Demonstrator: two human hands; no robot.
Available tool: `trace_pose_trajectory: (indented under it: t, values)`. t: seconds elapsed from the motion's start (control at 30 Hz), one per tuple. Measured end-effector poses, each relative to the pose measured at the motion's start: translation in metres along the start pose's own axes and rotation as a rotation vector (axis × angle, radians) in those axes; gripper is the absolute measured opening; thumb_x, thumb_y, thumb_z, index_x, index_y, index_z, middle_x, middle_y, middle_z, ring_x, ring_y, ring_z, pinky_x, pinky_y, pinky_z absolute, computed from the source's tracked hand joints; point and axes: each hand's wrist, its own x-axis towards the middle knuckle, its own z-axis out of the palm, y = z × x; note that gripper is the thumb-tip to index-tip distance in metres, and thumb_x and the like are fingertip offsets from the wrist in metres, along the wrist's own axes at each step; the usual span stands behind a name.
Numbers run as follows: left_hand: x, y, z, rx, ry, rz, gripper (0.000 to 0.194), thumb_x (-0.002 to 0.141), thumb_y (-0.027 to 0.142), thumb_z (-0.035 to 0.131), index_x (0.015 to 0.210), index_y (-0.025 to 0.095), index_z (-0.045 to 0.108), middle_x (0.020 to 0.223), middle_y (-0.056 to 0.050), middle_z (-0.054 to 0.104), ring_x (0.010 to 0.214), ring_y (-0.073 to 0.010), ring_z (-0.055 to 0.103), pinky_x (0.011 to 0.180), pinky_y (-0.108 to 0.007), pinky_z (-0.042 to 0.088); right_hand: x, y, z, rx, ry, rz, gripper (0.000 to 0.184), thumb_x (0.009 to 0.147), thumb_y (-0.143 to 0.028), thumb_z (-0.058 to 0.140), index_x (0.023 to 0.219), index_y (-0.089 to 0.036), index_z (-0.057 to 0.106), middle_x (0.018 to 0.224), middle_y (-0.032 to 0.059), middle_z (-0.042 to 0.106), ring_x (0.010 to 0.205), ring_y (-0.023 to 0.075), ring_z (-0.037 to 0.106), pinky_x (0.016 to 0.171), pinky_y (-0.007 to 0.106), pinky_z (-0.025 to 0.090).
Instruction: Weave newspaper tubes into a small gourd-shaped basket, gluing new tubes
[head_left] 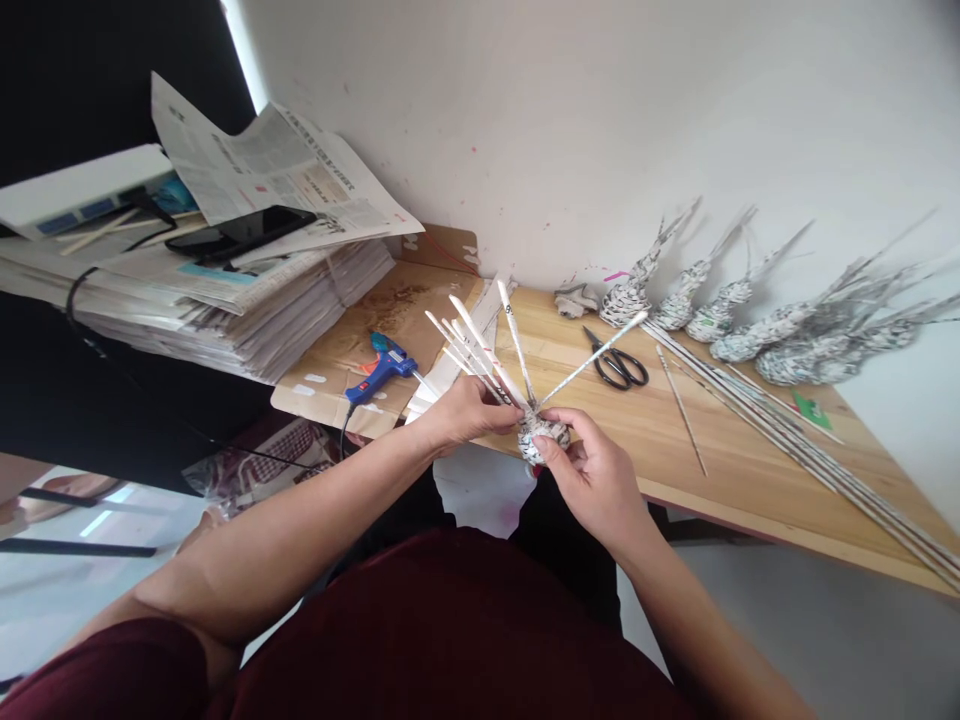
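Note:
A small round piece woven from rolled newspaper is held just over the table's front edge, with several paper sticks fanning up from its neck. My right hand wraps its side, thumb in front. At the neck, my left hand pinches the base of a paper stick. One stick leans out to the right and another points up. Left of my hands, a blue glue gun lies on cardboard. Black-handled scissors rest on the table behind the woven piece.
Several finished woven pieces line the wall at the right. Long paper rods and a short one lie on the wooden table. At left rises a newspaper stack bearing a phone. A grey lump sits by the wall.

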Motion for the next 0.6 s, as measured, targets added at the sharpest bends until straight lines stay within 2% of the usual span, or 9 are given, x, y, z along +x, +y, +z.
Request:
trace_pose_trajectory:
  t: [0.17,0.23,0.3,0.43,0.6]
  values:
    - [0.000,-0.001,-0.001,0.212,0.001,0.190,0.014,0.077,0.025,0.076,0.088,0.016,0.079,0.082,-0.004,0.077,0.068,-0.0139,0.064,0.066,-0.026,0.050,0.007,-0.002,-0.014,-0.122,0.084,-0.038,0.043,0.089,-0.056,0.067,0.116,-0.023,0.069,0.100,0.0098,0.075,0.086,0.0257,0.069,0.075,0.039,0.055]
    - [0.000,0.001,-0.002,0.305,0.000,0.265,0.015,0.080,0.024,0.073,0.090,0.017,0.079,0.084,-0.005,0.078,0.073,-0.0156,0.066,0.071,-0.028,0.053,0.012,-0.004,-0.018,-0.099,0.126,-0.061,0.039,0.087,-0.053,0.070,0.111,-0.023,0.071,0.103,0.0092,0.073,0.086,0.0241,0.066,0.076,0.038,0.054]
    - [-0.001,0.005,-0.002,0.389,0.008,0.311,0.016,0.080,0.023,0.071,0.092,0.018,0.080,0.085,-0.004,0.078,0.073,-0.0168,0.067,0.072,-0.028,0.054,0.019,-0.004,-0.019,-0.020,0.114,-0.087,0.030,0.086,-0.046,0.072,0.106,-0.023,0.070,0.103,0.0076,0.071,0.085,0.0211,0.063,0.075,0.035,0.053]
    - [-0.004,0.009,0.002,0.445,0.037,0.321,0.014,0.076,0.020,0.073,0.088,0.019,0.080,0.071,-0.002,0.075,0.062,-0.0162,0.065,0.060,-0.025,0.052,0.032,-0.007,-0.014,0.087,0.063,-0.114,0.020,0.080,-0.032,0.071,0.097,-0.021,0.070,0.092,0.0048,0.067,0.078,0.0177,0.060,0.070,0.031,0.050]
    - [-0.007,0.009,0.007,0.441,0.062,0.263,0.012,0.074,0.020,0.073,0.084,0.018,0.079,0.067,-0.002,0.073,0.059,-0.0166,0.065,0.056,-0.025,0.051,0.040,-0.013,-0.010,0.048,0.006,-0.079,0.012,0.075,-0.028,0.068,0.085,-0.021,0.069,0.075,0.0013,0.065,0.066,0.0157,0.057,0.064,0.030,0.047]
